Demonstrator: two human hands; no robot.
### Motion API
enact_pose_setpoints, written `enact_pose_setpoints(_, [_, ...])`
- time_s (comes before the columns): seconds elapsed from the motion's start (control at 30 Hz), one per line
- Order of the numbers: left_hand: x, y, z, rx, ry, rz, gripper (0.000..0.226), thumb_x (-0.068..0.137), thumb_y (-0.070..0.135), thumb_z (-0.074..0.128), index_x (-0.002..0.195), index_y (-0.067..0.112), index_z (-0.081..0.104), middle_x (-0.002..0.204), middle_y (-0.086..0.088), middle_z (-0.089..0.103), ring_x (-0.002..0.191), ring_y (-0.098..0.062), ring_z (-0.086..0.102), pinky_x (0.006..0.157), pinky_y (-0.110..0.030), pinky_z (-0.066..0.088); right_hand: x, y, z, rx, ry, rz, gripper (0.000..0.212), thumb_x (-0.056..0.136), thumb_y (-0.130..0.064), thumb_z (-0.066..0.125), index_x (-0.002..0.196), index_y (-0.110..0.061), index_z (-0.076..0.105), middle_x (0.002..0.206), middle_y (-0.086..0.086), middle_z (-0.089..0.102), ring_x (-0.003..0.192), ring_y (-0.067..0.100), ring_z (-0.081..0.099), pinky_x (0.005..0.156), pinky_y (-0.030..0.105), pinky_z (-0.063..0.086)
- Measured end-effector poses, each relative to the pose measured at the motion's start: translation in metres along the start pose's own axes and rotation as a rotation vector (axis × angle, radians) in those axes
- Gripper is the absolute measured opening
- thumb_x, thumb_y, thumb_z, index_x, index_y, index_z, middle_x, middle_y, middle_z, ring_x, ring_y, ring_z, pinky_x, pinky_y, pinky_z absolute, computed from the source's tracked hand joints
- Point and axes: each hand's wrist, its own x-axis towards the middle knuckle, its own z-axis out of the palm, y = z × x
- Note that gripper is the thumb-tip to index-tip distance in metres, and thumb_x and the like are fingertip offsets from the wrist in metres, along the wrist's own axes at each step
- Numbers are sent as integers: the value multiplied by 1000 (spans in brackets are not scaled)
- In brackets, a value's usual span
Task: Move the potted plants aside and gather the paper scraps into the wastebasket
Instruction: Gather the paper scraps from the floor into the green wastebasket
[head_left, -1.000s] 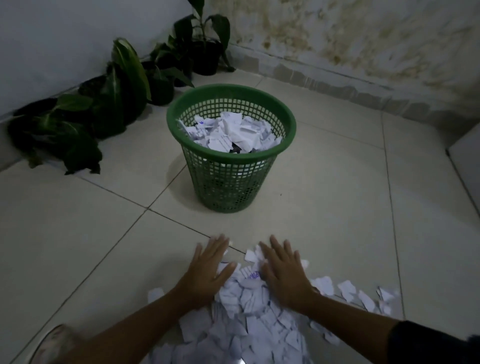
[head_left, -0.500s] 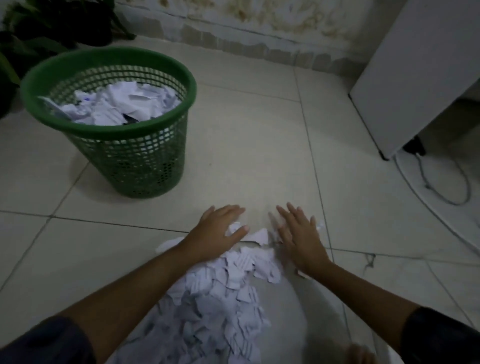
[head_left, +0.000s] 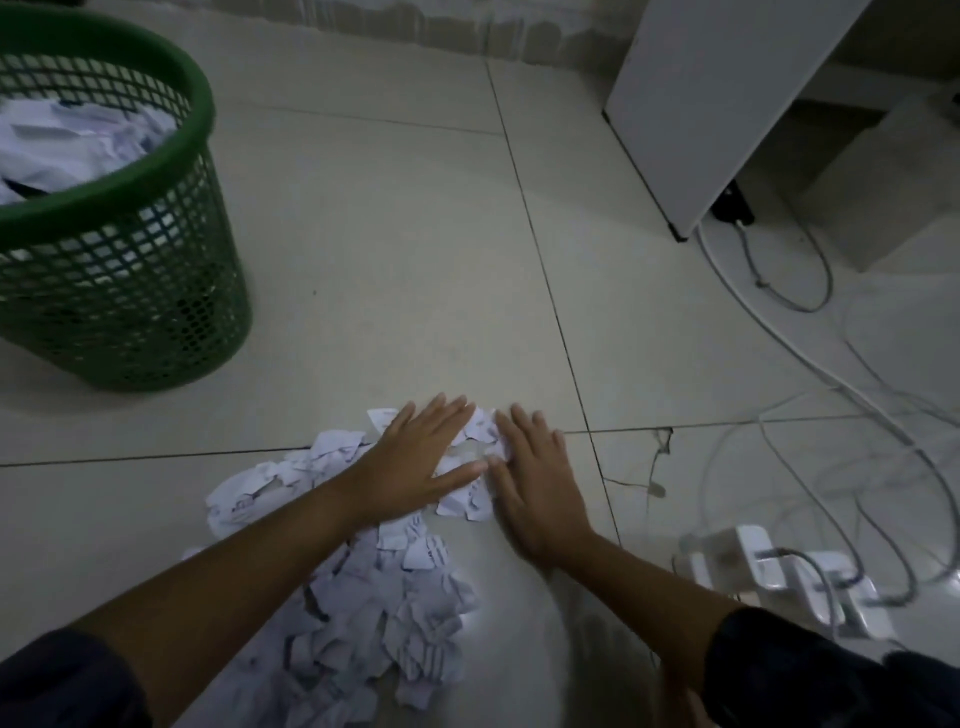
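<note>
A pile of torn white paper scraps (head_left: 374, 613) lies on the tiled floor in front of me. My left hand (head_left: 415, 462) lies flat on the far end of the pile, fingers straight. My right hand (head_left: 535, 488) lies flat beside it on the pile's right edge, fingers straight, with a few scraps between the two hands. The green mesh wastebasket (head_left: 130, 291) stands at the left, filled with white scraps to near its rim. No potted plants are in view.
A white power strip (head_left: 779, 577) with plugs sits on the floor at the lower right, with several white cables (head_left: 810, 291) looping beyond it. A white cabinet panel (head_left: 717, 104) stands at the upper right.
The view has swung right and down, so the plants left the frame and the basket shifted left. Both hands have drawn closer together on the far end of the pile.
</note>
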Motion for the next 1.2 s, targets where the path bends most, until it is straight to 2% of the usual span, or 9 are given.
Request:
enact_pose_setpoints(0.17, [-22,-15,-10,38,-53,47,93,73,80,1,149,27,7,157,11,3,139,4,-7,113,-22,-9,-12,-36,29,-22,-4,-79,65,93,-54,8,150,-23,12,158,-3,9,143,7,-6,118,30,-6])
enact_pose_setpoints(0.27, [-47,-25,-22,40,-46,11,100,70,83,-4,149,25,15,157,9,12,140,3,1,112,-22,-10,-12,-55,37,46,-35,-162,69,92,-60,6,149,-21,13,155,-8,7,143,5,-3,120,36,1])
enact_pose_setpoints(0.4, [-98,-37,-40,141,191,76,79,88,69,16,144,16,34,151,-1,32,142,-11,19,117,-33,-3,-15,-70,30,234,-174,-304,78,87,-70,20,149,-25,10,156,-10,5,145,4,-2,120,40,4])
enact_pose_setpoints(0.47, [-132,-39,-41,173,261,70,78,88,70,24,146,17,29,153,-2,27,143,-15,16,117,-40,2,-24,-73,23,288,-234,-375,82,83,-71,35,149,-32,6,159,-6,-2,146,9,-5,118,42,3])
enact_pose_setpoints(0.57, [-184,-30,-24,195,213,24,94,77,78,38,149,25,10,158,-1,5,146,-20,-5,115,-46,-8,-41,-65,17,215,-321,-554,95,75,-73,50,148,-35,3,159,2,-10,146,22,-9,115,52,-2])
enact_pose_setpoints(0.67, [-222,-12,3,248,191,-45,113,66,85,46,150,22,6,158,-7,-7,144,-30,-12,112,-55,-11,-47,-58,20,41,-392,-712,103,68,-81,49,148,-36,4,158,11,-13,145,33,-13,112,59,-5])
enact_pose_setpoints(0.8, [-232,-4,31,329,185,-160,120,63,89,42,150,16,7,157,-16,-5,143,-38,-9,107,-66,-2,-25,-70,33,-146,-395,-771,106,66,-84,47,148,-38,-1,157,12,-15,144,36,-15,112,63,-2])
enact_pose_setpoints(1.03, [-224,-37,12,381,248,-435,112,67,87,35,150,15,12,157,-17,5,144,-38,2,110,-61,-2,18,-124,55,-133,-361,-686,96,68,-86,34,146,-42,0,158,7,-13,143,35,-14,112,55,-10])
enact_pose_setpoints(1.2, [-230,-35,4,397,290,-385,108,71,85,32,150,14,10,157,-17,6,144,-36,1,111,-60,-3,7,-135,46,-72,-332,-775,91,73,-78,42,147,-40,5,158,7,-12,144,32,-16,112,57,-12])
